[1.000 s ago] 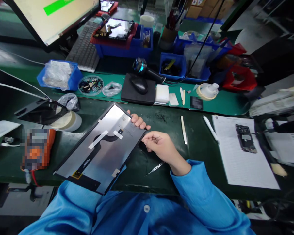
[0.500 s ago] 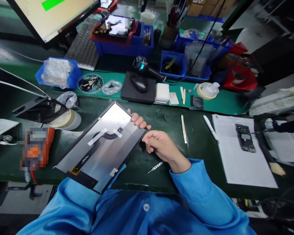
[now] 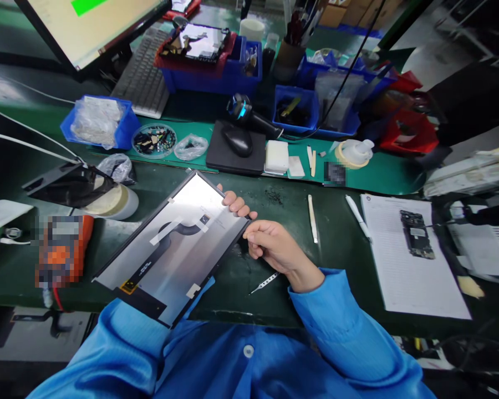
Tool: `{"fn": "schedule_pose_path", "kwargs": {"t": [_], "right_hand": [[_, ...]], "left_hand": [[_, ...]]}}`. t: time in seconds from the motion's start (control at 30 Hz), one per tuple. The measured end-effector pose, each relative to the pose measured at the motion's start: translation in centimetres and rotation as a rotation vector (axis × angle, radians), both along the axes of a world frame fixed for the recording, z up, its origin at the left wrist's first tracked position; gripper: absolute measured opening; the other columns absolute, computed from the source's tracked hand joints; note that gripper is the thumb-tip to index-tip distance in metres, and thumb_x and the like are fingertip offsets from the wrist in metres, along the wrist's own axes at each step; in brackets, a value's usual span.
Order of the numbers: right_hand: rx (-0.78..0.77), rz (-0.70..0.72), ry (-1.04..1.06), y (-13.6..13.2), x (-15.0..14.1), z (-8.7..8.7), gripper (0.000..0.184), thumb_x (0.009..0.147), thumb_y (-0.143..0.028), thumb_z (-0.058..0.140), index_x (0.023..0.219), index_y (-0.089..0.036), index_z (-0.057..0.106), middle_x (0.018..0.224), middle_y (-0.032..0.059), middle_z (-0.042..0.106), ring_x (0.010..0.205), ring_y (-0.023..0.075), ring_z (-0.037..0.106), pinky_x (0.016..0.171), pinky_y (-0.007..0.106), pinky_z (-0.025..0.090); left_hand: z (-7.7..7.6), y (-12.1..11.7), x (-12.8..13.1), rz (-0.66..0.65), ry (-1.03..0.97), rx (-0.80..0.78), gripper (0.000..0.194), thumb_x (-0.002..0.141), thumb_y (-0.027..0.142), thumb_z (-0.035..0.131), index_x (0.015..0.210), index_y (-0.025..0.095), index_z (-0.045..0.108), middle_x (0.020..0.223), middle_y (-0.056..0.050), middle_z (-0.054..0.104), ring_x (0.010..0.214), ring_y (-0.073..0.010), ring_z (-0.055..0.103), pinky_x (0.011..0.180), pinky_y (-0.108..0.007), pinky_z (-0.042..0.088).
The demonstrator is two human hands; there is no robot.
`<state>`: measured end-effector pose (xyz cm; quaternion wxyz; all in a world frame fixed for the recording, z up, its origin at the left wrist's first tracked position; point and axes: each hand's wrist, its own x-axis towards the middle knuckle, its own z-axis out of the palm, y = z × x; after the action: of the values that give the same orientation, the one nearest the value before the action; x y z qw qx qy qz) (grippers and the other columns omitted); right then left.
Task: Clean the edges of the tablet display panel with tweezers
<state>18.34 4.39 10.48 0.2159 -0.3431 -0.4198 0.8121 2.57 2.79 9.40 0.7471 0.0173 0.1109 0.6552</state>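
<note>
A tablet display panel (image 3: 166,260), back side up, lies tilted over my left forearm and the bench's front part. A black flex cable (image 3: 149,259) with strips of tape runs along its back. My left hand (image 3: 237,203) supports it from beneath, its fingers curled over the upper right edge; the palm and thumb are hidden. At the panel's right corner my right hand (image 3: 270,244) is closed in a pinch, fingertips against the edge; what they pinch is too small to make out. Metal tweezers (image 3: 264,283) lie on the bench below this hand.
An orange multimeter (image 3: 64,252) stands left. Paper sheets (image 3: 399,282) bearing a phone board (image 3: 417,234) lie right, beside a white pen (image 3: 358,218). A pale stick (image 3: 312,219) lies nearer. Behind are a mouse (image 3: 237,139), a scanner (image 3: 253,117) and blue bins (image 3: 295,108).
The panel and both hands stay almost in place. The right fingertips have shifted very slightly up and right, and the shine on the panel's tape has altered a little.
</note>
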Motion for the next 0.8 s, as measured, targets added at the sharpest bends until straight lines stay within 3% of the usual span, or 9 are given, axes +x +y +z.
{"fn": "schedule_pose_path", "kwargs": {"t": [0.4, 0.63, 0.8], "right_hand": [[0.051, -0.015, -0.041, 0.2, 0.2, 0.1, 0.025, 0.071, -0.038, 0.082, 0.075, -0.017, 0.069, 0.047, -0.0062, 0.053, 0.042, 0.0083, 0.044, 0.045, 0.022, 0.039], [0.429, 0.068, -0.247, 0.4, 0.6, 0.8, 0.021, 0.078, -0.036, 0.076, 0.077, -0.017, 0.07, 0.063, -0.0013, 0.061, 0.052, 0.0107, 0.054, 0.05, 0.023, 0.041], [0.47, 0.023, -0.296, 0.2, 0.5, 0.4, 0.03, 0.082, -0.046, 0.073, 0.076, -0.017, 0.066, 0.073, 0.0013, 0.063, 0.057, 0.0117, 0.055, 0.053, 0.026, 0.048]], "left_hand": [[-0.7, 0.3, -0.2, 0.013, -0.03, 0.019, 0.056, 0.104, 0.051, 0.011, 0.065, 0.021, 0.037, 0.061, 0.0, 0.034, 0.058, -0.0146, 0.038, 0.07, -0.036, 0.045], [-0.5, 0.2, -0.5, 0.022, -0.007, 0.05, 0.059, 0.105, 0.051, 0.008, 0.064, 0.02, 0.037, 0.061, 0.0, 0.039, 0.06, -0.0145, 0.042, 0.073, -0.036, 0.046], [1.4, 0.1, 0.1, 0.125, 0.012, -0.056, 0.061, 0.104, 0.05, 0.001, 0.062, 0.02, 0.033, 0.058, 0.001, 0.031, 0.054, -0.0133, 0.035, 0.064, -0.032, 0.04]]}}
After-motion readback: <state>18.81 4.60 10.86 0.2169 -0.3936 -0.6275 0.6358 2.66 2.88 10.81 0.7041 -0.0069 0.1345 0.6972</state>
